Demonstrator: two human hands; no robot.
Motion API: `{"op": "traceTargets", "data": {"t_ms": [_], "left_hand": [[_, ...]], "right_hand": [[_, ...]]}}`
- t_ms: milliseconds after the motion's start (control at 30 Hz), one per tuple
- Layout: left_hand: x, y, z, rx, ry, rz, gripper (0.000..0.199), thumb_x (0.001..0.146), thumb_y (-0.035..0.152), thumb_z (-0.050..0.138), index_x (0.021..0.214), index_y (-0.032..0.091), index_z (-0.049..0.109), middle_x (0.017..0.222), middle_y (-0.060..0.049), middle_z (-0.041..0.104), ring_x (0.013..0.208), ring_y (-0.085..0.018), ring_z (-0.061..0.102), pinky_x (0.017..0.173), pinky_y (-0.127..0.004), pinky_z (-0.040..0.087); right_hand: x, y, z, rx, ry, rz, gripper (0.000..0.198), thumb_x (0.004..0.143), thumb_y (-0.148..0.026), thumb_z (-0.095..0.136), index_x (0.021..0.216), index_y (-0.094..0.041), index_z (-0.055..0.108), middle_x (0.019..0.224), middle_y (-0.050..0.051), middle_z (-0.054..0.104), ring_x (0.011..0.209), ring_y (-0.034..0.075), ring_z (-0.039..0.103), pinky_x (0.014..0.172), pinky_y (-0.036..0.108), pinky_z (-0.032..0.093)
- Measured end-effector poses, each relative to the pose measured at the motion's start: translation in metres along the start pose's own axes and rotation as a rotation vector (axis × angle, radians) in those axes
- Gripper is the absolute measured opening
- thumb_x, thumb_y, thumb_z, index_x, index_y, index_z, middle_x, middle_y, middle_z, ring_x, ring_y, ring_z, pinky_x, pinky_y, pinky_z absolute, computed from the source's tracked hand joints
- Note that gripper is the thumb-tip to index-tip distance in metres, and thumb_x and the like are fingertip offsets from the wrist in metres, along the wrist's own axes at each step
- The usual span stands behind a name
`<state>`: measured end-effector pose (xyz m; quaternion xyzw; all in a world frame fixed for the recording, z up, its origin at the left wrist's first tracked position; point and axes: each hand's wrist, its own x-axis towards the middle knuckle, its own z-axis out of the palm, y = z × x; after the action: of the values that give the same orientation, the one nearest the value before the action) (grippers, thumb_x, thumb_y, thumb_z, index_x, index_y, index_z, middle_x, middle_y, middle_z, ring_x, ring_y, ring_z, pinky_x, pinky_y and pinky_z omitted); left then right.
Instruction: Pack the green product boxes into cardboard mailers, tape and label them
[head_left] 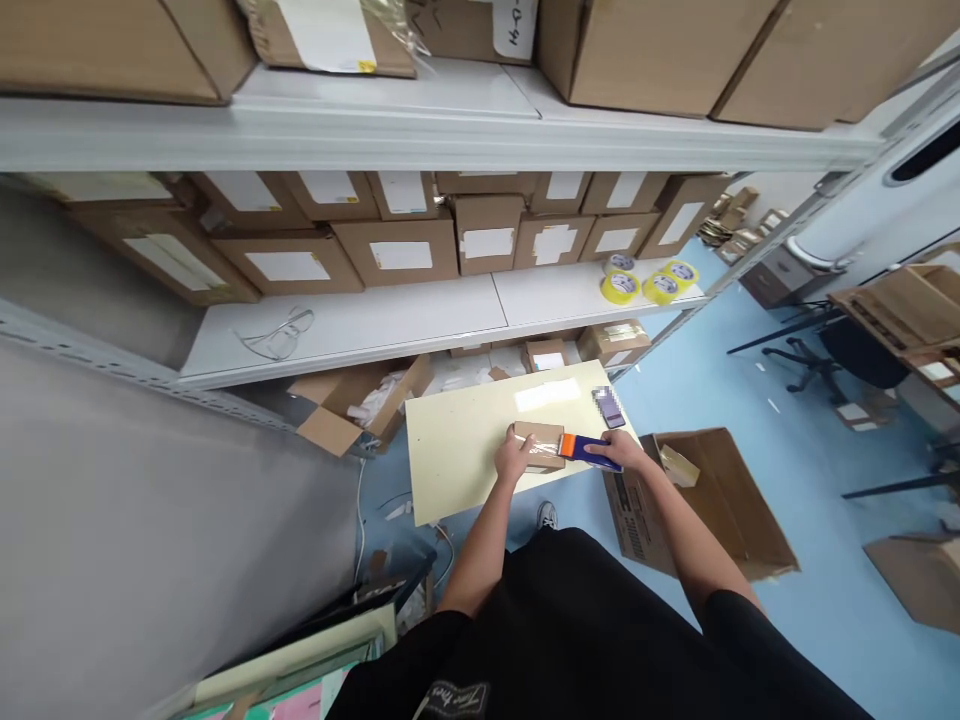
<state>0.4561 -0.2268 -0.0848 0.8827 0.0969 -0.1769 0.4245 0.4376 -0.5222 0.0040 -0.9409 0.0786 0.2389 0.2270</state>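
On a pale surface [450, 440], a left hand [511, 457] grasps the left side of a taped box [541, 434], seemingly to brace it against the tool [583, 449] at the box's right end, gripped, apparently for control, by a right hand [621, 450] right of the box.

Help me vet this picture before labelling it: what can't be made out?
Head view:
Small carton: inside hidden by its walls.
Blue-orange tool: grip partly covered by the right hand.
Phone: partly pixelated, screen too small.
Shelf labels: too small to read.
Upper boxes: tops cut off by top edge.
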Motion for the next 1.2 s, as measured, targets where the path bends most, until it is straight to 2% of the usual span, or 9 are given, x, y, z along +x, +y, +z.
{"op": "traceTargets", "data": {"t_ms": [133,333,467,600,700,800,900,1067,1200], "left_hand": [[0.004,0.001,-0.002,0.01,-0.015,0.027,0.069,0.095,0.062,0.057,0.152,0.025,0.045,0.121,-0.013,0.076,0.111,-0.032,0.071,0.093,-0.038,0.051],[0.017,-0.03,-0.015,-0.192,-0.027,0.022,0.068,0.092,0.061,0.064,0.149,0.026,0.05,0.129,-0.011,0.074,0.118,-0.028,0.069,0.101,-0.038,0.051],[0.032,-0.077,-0.048,-0.421,-0.02,0.02,0.059,0.093,0.058,0.065,0.139,0.021,0.06,0.137,-0.012,0.07,0.126,-0.025,0.066,0.108,-0.036,0.049],[0.032,-0.117,-0.087,-0.304,0.167,-0.182,0.065,0.094,0.059,0.063,0.144,0.018,0.056,0.138,-0.016,0.068,0.13,-0.028,0.063,0.11,-0.039,0.048],[0.024,-0.129,-0.099,-0.271,0.28,-0.151,0.062,0.096,0.062,0.056,0.142,0.02,0.059,0.142,-0.015,0.066,0.134,-0.028,0.06,0.113,-0.039,0.045],[0.021,-0.132,-0.091,-0.354,0.245,-0.099,0.062,0.097,0.066,0.05,0.138,0.022,0.062,0.146,-0.014,0.063,0.139,-0.027,0.056,0.116,-0.038,0.042],[0.023,-0.134,-0.071,-0.432,0.192,-0.167,0.068,0.099,0.068,0.043,0.145,0.02,0.056,0.154,-0.016,0.055,0.145,-0.027,0.05,0.119,-0.038,0.039],[0.031,-0.135,-0.041,-0.537,0.184,-0.12,0.072,0.101,0.069,0.035,0.153,0.02,0.047,0.147,-0.014,0.062,0.137,-0.023,0.059,0.115,-0.036,0.044],[0.04,-0.126,-0.028,-0.561,0.156,-0.089,0.067,0.103,0.063,0.037,0.153,0.021,0.049,0.146,-0.011,0.064,0.139,-0.023,0.057,0.117,-0.035,0.042]], "right_hand": [[-0.01,0.032,-0.012,-0.009,0.035,0.094,0.057,0.079,-0.075,0.068,0.068,-0.019,0.067,0.069,0.005,0.07,0.065,0.019,0.062,0.058,0.026,0.036],[0.009,0.002,0.019,0.015,0.035,0.064,0.051,0.081,-0.07,0.068,0.073,-0.019,0.068,0.072,0.004,0.07,0.068,0.018,0.062,0.059,0.025,0.038],[0.023,-0.037,0.054,0.194,-0.019,-0.07,0.055,0.08,-0.074,0.063,0.07,-0.02,0.064,0.067,-0.001,0.066,0.068,0.017,0.061,0.059,0.023,0.04],[0.037,-0.102,0.091,0.165,-0.027,-0.187,0.055,0.085,-0.073,0.058,0.075,-0.019,0.067,0.07,-0.001,0.068,0.072,0.017,0.063,0.062,0.023,0.041],[0.045,-0.156,0.109,0.03,-0.03,-0.268,0.051,0.089,-0.068,0.059,0.078,-0.019,0.07,0.074,0.001,0.072,0.073,0.017,0.065,0.063,0.023,0.041],[0.048,-0.195,0.118,-0.12,-0.066,-0.308,0.048,0.09,-0.065,0.063,0.082,-0.02,0.074,0.082,0.003,0.076,0.076,0.017,0.068,0.065,0.023,0.042],[0.046,-0.214,0.121,-0.229,-0.106,-0.287,0.046,0.089,-0.065,0.066,0.091,-0.02,0.078,0.092,0.007,0.079,0.087,0.02,0.072,0.07,0.024,0.045],[0.045,-0.212,0.118,-0.319,-0.093,-0.224,0.049,0.089,-0.067,0.066,0.099,-0.022,0.08,0.102,0.01,0.08,0.097,0.023,0.074,0.075,0.025,0.049],[0.049,-0.196,0.1,-0.311,-0.132,-0.222,0.051,0.089,-0.069,0.064,0.1,-0.022,0.081,0.102,0.008,0.081,0.098,0.022,0.074,0.077,0.024,0.05]]}}
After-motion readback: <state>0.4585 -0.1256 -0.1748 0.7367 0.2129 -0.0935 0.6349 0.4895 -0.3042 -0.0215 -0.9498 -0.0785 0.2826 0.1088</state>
